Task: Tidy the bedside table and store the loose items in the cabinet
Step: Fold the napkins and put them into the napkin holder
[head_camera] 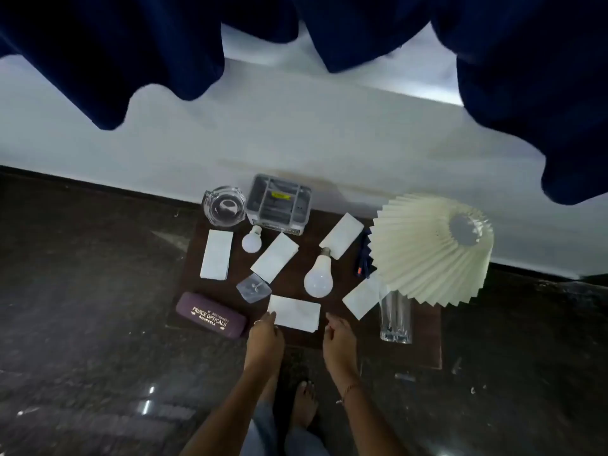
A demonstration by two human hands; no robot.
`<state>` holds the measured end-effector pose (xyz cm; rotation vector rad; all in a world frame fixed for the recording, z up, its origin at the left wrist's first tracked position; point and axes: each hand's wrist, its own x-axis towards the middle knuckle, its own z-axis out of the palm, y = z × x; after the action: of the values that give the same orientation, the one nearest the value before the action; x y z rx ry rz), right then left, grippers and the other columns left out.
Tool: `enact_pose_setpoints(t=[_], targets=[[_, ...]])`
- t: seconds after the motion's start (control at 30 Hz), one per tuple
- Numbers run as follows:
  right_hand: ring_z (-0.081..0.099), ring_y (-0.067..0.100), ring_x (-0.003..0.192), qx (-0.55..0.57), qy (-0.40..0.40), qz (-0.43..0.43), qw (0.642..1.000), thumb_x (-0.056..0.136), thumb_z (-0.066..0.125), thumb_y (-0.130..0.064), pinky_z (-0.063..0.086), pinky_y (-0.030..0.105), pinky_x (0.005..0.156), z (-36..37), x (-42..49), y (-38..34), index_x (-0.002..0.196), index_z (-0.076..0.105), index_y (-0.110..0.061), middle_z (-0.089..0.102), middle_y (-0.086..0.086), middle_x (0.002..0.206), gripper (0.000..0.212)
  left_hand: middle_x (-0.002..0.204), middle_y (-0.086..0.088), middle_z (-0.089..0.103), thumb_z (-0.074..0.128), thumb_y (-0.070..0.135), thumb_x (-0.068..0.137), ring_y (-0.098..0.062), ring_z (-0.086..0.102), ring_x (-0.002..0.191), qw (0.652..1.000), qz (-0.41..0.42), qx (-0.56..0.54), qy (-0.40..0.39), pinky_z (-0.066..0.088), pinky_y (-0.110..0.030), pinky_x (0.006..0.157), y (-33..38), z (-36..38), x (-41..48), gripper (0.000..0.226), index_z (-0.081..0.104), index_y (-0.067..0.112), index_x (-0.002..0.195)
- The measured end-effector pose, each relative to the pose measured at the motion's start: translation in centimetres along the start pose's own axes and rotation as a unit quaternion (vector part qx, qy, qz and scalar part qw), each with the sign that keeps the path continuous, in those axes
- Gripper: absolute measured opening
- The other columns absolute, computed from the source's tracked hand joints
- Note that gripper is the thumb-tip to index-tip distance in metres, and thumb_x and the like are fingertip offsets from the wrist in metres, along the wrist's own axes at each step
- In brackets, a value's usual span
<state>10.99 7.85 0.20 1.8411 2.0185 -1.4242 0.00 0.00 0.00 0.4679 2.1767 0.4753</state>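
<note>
On the dark wooden bedside table (296, 274) lie several folded white tissues; the nearest one (294, 312) sits at the front edge. My left hand (265, 337) rests with its fingertips at that tissue's left corner. My right hand (339, 339) hovers just right of it, fingers loosely curled, holding nothing. A purple spectacle case (210, 315) lies at the front left. Two white bulbs, a small one (251, 240) and a large one (319, 278), lie among the tissues. A small clear bottle (253, 287) lies near the middle.
A glass ashtray (224, 205) and a grey organiser box (279, 204) stand at the back. A pleated cream lamp shade (431, 248) fills the right side, with a tall glass (394, 317) and a dark blue object (363, 258) beside it. Blue curtains (164, 44) hang above.
</note>
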Motion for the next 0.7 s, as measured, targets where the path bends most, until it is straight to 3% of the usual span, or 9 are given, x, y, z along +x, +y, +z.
enact_pose_setpoints(t=[0.1,0.3,0.47,0.6,0.7], targets=[[0.052,0.022,0.117,0.002,-0.005,0.020,1.000,0.095,0.039,-0.001,0.038,0.021,0.096,0.6,1.0,0.4,0.125,0.056,-0.003,0.049,0.012,0.132,0.034,0.140,-0.016,0.048,0.037,-0.001,0.091,-0.027,0.042,0.131,1.000,-0.012,-0.003,0.021,0.033,-0.032,0.107,-0.5,0.5,0.8,0.041,0.051,0.002,0.130],[0.050,0.011,0.101,-0.001,-0.004,0.002,1.000,0.094,0.046,-0.003,0.036,0.006,0.084,2.2,1.8,0.7,0.121,0.061,-0.008,0.045,0.009,0.127,0.031,0.143,-0.015,0.039,0.039,0.001,0.093,-0.026,0.037,0.133,1.000,-0.011,-0.004,0.022,0.033,-0.031,0.109,-0.8,1.1,1.7,0.040,0.050,0.000,0.131],[0.047,0.018,0.116,-0.011,-0.004,0.012,1.000,0.093,0.051,-0.005,0.043,0.016,0.089,3.4,2.3,0.5,0.123,0.058,-0.005,0.042,0.006,0.131,0.031,0.139,-0.012,0.041,0.040,0.002,0.093,-0.024,0.038,0.128,0.999,0.011,0.025,0.022,0.034,-0.028,0.106,-1.2,1.2,2.4,0.039,0.050,0.001,0.131],[0.037,0.015,0.121,-0.035,-0.007,-0.002,0.999,0.094,0.046,-0.004,0.038,0.016,0.092,3.8,2.4,0.6,0.128,0.054,-0.006,0.043,0.003,0.133,0.035,0.134,-0.010,0.046,0.042,0.003,0.093,-0.023,0.040,0.124,0.999,0.026,0.028,0.035,0.035,-0.026,0.102,-1.3,1.3,2.4,0.038,0.053,0.002,0.129],[0.041,0.014,0.122,-0.021,-0.003,-0.027,0.999,0.095,0.044,-0.003,0.036,0.014,0.093,3.5,1.9,0.7,0.126,0.055,-0.008,0.044,0.003,0.133,0.033,0.119,-0.007,0.057,0.045,0.005,0.091,-0.018,0.050,0.111,0.995,0.028,0.009,0.095,0.043,-0.027,0.088,-1.0,0.9,1.9,0.031,0.063,0.009,0.116]])
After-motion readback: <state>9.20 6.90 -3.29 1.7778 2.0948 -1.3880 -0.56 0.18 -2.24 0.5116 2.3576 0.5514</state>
